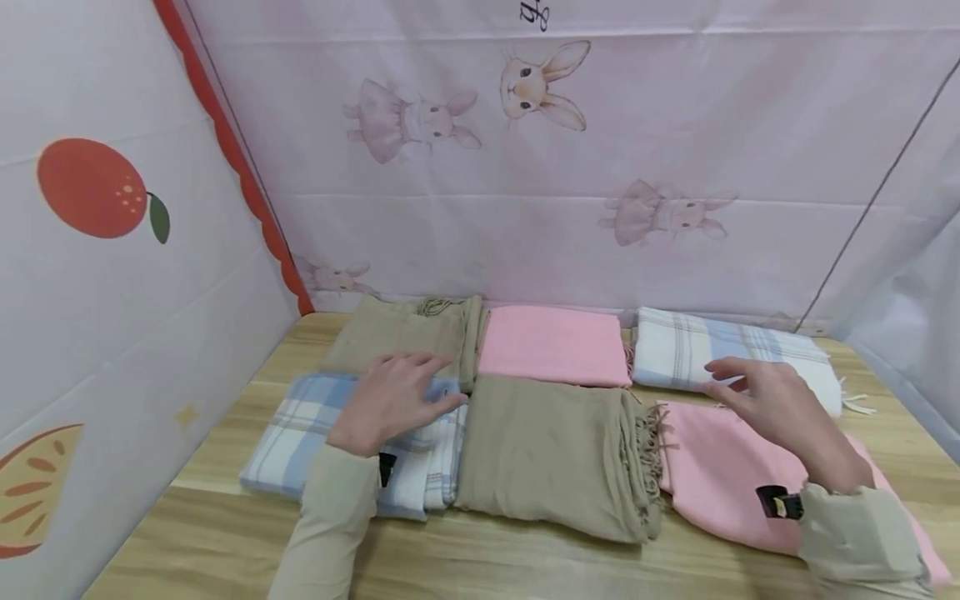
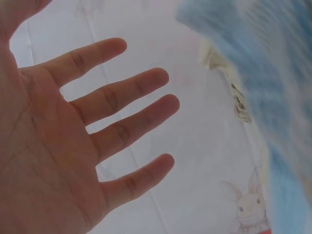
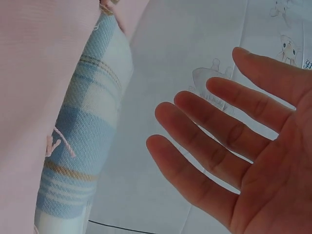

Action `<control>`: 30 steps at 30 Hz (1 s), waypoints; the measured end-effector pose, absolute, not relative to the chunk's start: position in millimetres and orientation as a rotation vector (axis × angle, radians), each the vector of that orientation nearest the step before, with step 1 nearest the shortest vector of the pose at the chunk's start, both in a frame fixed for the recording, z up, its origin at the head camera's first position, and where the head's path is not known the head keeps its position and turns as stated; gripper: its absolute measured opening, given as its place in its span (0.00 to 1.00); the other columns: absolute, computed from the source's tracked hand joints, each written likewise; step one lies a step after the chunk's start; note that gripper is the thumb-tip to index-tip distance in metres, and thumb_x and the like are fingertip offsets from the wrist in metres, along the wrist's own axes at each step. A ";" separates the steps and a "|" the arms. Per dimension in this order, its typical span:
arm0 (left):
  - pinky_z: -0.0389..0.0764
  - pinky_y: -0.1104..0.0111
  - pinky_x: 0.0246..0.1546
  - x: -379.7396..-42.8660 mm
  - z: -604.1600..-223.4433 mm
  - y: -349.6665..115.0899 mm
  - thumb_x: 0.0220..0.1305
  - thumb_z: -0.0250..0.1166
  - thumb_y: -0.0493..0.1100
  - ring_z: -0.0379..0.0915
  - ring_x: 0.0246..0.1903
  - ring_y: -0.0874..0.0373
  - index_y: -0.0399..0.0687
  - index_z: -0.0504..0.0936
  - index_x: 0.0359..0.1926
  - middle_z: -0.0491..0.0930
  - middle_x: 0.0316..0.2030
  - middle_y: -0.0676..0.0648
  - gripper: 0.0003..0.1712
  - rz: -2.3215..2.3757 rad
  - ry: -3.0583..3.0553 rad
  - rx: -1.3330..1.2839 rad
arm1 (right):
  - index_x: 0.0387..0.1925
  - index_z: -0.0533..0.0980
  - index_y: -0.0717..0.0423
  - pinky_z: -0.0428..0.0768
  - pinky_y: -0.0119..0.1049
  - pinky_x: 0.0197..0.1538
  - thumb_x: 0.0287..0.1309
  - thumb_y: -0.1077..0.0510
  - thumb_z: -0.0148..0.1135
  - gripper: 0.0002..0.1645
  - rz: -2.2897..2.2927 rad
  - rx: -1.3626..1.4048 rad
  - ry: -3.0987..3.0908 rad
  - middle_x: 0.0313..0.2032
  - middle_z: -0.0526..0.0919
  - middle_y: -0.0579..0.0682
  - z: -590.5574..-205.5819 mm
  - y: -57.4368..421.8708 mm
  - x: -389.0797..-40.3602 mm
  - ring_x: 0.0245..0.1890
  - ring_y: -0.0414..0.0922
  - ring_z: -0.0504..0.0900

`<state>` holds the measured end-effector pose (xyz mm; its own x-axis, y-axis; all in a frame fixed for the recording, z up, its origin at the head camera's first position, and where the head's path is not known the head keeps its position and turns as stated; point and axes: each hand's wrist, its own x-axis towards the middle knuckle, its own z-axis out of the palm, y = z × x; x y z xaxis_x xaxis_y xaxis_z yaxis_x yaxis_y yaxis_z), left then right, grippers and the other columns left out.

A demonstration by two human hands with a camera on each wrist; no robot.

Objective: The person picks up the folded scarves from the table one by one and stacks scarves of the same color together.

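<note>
Pink fringed folded cloth (image 1: 720, 458) below right hand (image 1: 780, 412), blue-white plaid folded cloth (image 1: 288, 429) below left hand (image 1: 393, 400); fingers spread, both hands empty. Flat folds presumably keep cloths neat.

I wear a long, pale beige fabric sleeve (image 1: 326, 521) on my left arm, its cuff ending at the wrist in soft creases. A matching pale beige right sleeve (image 1: 862, 533) bunches into loose folds near its cuff. Beside the left cuff shows a small black device (image 1: 387, 469), partly hidden; at the right one sits a small, blocky black device with a yellowish patch (image 1: 780, 504). Fine creases line the palm of my bare left hand (image 2: 73, 131) and the finger joints of my bare right hand (image 3: 234, 146).
</note>
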<state>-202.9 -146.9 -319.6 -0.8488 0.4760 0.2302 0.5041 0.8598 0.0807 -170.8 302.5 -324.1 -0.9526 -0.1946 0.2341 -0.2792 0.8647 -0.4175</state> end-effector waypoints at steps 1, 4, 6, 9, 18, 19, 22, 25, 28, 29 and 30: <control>0.73 0.43 0.59 -203.4 -319.3 -145.0 0.67 0.62 0.66 0.76 0.59 0.42 0.46 0.79 0.65 0.81 0.59 0.41 0.37 -0.205 -2.828 -0.760 | 0.53 0.81 0.68 0.82 0.54 0.37 0.68 0.58 0.64 0.19 0.682 0.361 -2.857 0.46 0.85 0.67 -323.8 303.2 -170.2 0.40 0.60 0.86; 0.73 0.44 0.58 -203.7 -318.2 -139.0 0.67 0.62 0.66 0.76 0.58 0.42 0.46 0.80 0.64 0.81 0.58 0.41 0.36 -0.209 -2.818 -0.776 | 0.53 0.81 0.69 0.82 0.55 0.37 0.69 0.57 0.63 0.19 0.692 0.346 -2.872 0.47 0.85 0.67 -323.7 305.3 -168.8 0.41 0.60 0.86; 0.74 0.44 0.58 -203.8 -317.7 -134.7 0.68 0.62 0.65 0.77 0.57 0.42 0.46 0.80 0.64 0.82 0.57 0.41 0.35 -0.215 -2.809 -0.790 | 0.54 0.80 0.69 0.82 0.56 0.38 0.70 0.56 0.63 0.20 0.693 0.333 -2.879 0.47 0.85 0.67 -324.1 306.8 -167.9 0.41 0.60 0.86; 0.76 0.46 0.56 -204.5 -318.1 -128.8 0.68 0.62 0.65 0.79 0.55 0.42 0.46 0.81 0.64 0.83 0.56 0.40 0.35 -0.200 -2.788 -0.817 | 0.54 0.80 0.69 0.81 0.57 0.39 0.70 0.56 0.63 0.21 0.684 0.322 -2.883 0.45 0.86 0.66 -325.2 309.0 -166.8 0.41 0.60 0.86; 0.76 0.47 0.57 -205.4 -319.3 -111.0 0.69 0.62 0.64 0.81 0.53 0.46 0.48 0.80 0.65 0.82 0.57 0.41 0.33 -0.258 -2.799 -0.867 | 0.52 0.80 0.70 0.81 0.59 0.38 0.68 0.58 0.65 0.19 0.662 0.331 -2.875 0.38 0.88 0.62 -328.2 315.9 -163.0 0.38 0.61 0.86; 0.77 0.48 0.55 -205.3 -319.7 -108.9 0.68 0.63 0.64 0.81 0.52 0.46 0.48 0.80 0.64 0.82 0.56 0.42 0.33 -0.254 -2.792 -0.877 | 0.52 0.80 0.70 0.81 0.59 0.38 0.68 0.58 0.65 0.19 0.668 0.332 -2.877 0.38 0.88 0.62 -328.8 316.7 -162.3 0.38 0.61 0.86; 0.81 0.51 0.49 -205.5 -321.6 -102.5 0.67 0.64 0.64 0.84 0.46 0.48 0.48 0.81 0.63 0.84 0.54 0.42 0.33 -0.222 -2.761 -0.911 | 0.51 0.81 0.71 0.81 0.59 0.39 0.67 0.59 0.66 0.19 0.676 0.330 -2.883 0.38 0.88 0.62 -330.7 319.0 -159.7 0.38 0.60 0.87; 0.82 0.52 0.47 -206.5 -323.7 -96.2 0.66 0.65 0.65 0.84 0.45 0.48 0.49 0.81 0.63 0.84 0.53 0.42 0.34 -0.194 -2.751 -0.924 | 0.50 0.82 0.70 0.82 0.58 0.39 0.65 0.59 0.67 0.18 0.662 0.332 -2.879 0.38 0.88 0.62 -331.7 321.3 -157.4 0.37 0.59 0.88; 0.80 0.50 0.51 -206.9 -325.1 -89.5 0.67 0.64 0.65 0.81 0.51 0.47 0.50 0.80 0.64 0.83 0.56 0.43 0.34 -0.201 -2.783 -0.918 | 0.48 0.82 0.69 0.82 0.55 0.36 0.65 0.60 0.67 0.16 0.624 0.332 -2.869 0.37 0.88 0.61 -331.5 324.2 -156.3 0.35 0.57 0.88; 0.79 0.49 0.52 -207.2 -325.7 -87.2 0.67 0.63 0.65 0.81 0.52 0.47 0.51 0.80 0.65 0.82 0.56 0.43 0.34 -0.204 -2.797 -0.915 | 0.48 0.83 0.68 0.82 0.54 0.35 0.65 0.60 0.67 0.15 0.614 0.329 -2.869 0.37 0.88 0.61 -331.4 325.4 -155.9 0.34 0.57 0.87; 0.79 0.49 0.53 -207.2 -326.1 -85.1 0.67 0.63 0.65 0.80 0.53 0.47 0.51 0.79 0.65 0.82 0.57 0.43 0.34 -0.206 -2.804 -0.919 | 0.47 0.83 0.68 0.81 0.54 0.34 0.65 0.60 0.67 0.15 0.602 0.327 -2.870 0.36 0.88 0.61 -331.4 326.7 -155.5 0.34 0.57 0.87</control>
<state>-207.2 -85.1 -326.1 -0.7919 0.5713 0.2158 0.5967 0.7991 0.0742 -155.5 326.7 -331.4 -0.9575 -0.1746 0.2297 -0.2522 0.8933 -0.3721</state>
